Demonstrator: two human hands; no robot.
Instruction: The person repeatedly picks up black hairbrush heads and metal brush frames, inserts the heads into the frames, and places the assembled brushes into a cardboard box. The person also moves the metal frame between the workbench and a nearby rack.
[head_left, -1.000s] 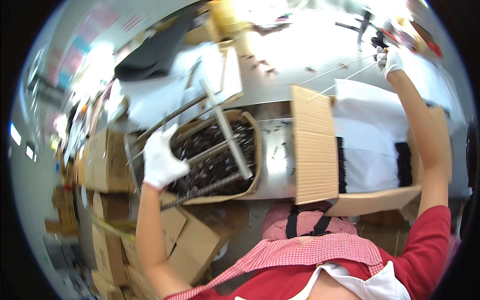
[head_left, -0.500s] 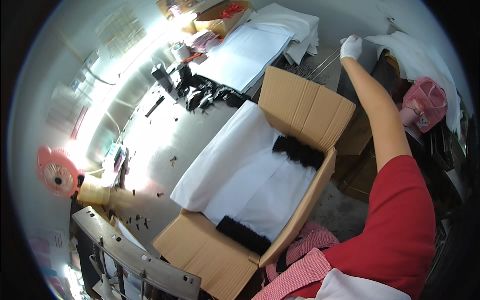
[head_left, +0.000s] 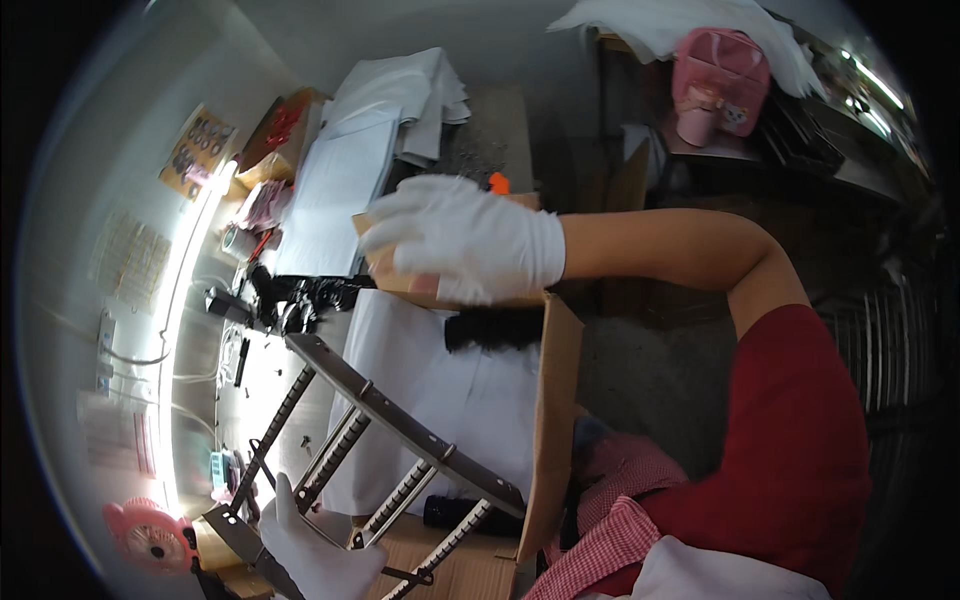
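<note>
We see the metal rack (head_left: 400, 425), a frame of flat grey bars and notched, toothed rods, slanting across the lower left of the view above the open cardboard box (head_left: 555, 400). Our left hand (head_left: 315, 550), in a white cloth glove, grips the rack's lower end, fingers curled around a bar. Our right hand (head_left: 465, 240), also gloved in white, rests on the box's far flap, fingers pressed together and laid flat over the brown cardboard edge; we cannot tell whether the thumb clamps it from below.

Inside the box lies a smooth white sheet lining (head_left: 440, 390), with a dark, bristly bundle (head_left: 495, 330) at the far end and a dark cylindrical piece (head_left: 455, 512) near the close end.

Beyond the box, the pale table (head_left: 260, 390) carries a tangle of black parts (head_left: 290, 295) and a few small scattered bits. Further back sits a stack of folded white sheets (head_left: 370, 140). At the lower left is a round pink fan (head_left: 150, 530). On a shelf at the upper right stands a pink bag (head_left: 720, 80).
</note>
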